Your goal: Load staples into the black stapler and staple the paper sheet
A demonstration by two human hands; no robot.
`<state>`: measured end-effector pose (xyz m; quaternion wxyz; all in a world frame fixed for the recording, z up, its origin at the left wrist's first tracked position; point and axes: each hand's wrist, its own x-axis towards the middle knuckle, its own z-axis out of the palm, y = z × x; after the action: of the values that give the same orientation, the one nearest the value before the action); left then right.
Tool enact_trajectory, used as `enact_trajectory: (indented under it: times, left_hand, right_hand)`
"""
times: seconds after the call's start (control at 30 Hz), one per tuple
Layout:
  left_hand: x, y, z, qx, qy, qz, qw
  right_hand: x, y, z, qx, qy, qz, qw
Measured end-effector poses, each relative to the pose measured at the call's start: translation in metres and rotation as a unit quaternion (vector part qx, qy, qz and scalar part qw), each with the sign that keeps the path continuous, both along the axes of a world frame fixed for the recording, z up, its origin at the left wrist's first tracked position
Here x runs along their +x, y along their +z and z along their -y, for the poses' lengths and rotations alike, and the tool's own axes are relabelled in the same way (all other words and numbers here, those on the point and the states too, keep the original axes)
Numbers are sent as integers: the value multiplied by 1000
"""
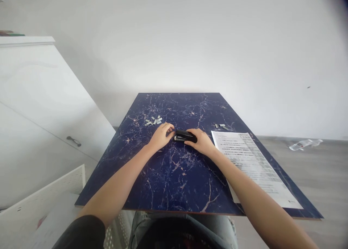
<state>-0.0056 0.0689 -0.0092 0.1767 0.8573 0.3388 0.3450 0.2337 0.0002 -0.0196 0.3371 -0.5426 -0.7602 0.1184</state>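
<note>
A black stapler (182, 135) lies low over the blue marbled table (174, 176), its front end pointing left. My right hand (200, 141) is closed around the stapler's rear end. My left hand (162, 136) is just off the front end, fingers curled and a small gap showing between thumb and forefinger. Nothing can be made out in it. Behind my left hand, several short staple strips (154, 121) are scattered. A few more staple strips (222, 125) lie to the right, past my right hand. A printed sheet of paper (244, 153) lies partly under my right forearm.
A white cabinet (40, 93) with a dark handle stands at left, above a pale open drawer or bin (73, 176). The white wall (176, 42) rises behind the table. A clear plastic wrapper (303, 144) is on the grey floor at right.
</note>
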Motion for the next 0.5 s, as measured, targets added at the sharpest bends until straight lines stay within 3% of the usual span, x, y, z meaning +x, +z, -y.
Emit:
enact_trajectory:
  times: [0.17,0.27,0.33,0.43,0.5]
  left_hand:
    - [1,10,9,84,15,-13,996]
    - [10,18,23,119,45,12,992]
    - [23,21,40,129,33,18,991]
    - [51,16,74,127,-96,-36,987]
    - [70,7,97,136,-212,-96,963]
  right_hand:
    - [-3,0,2,-27,-28,-53,998]
    - [6,13,4,-7,-83,-88,993]
    - [19,26,4,20,-137,-116,984]
    - [43,47,6,71,-202,-155,964]
    - [55,58,8,100,-215,-175,956]
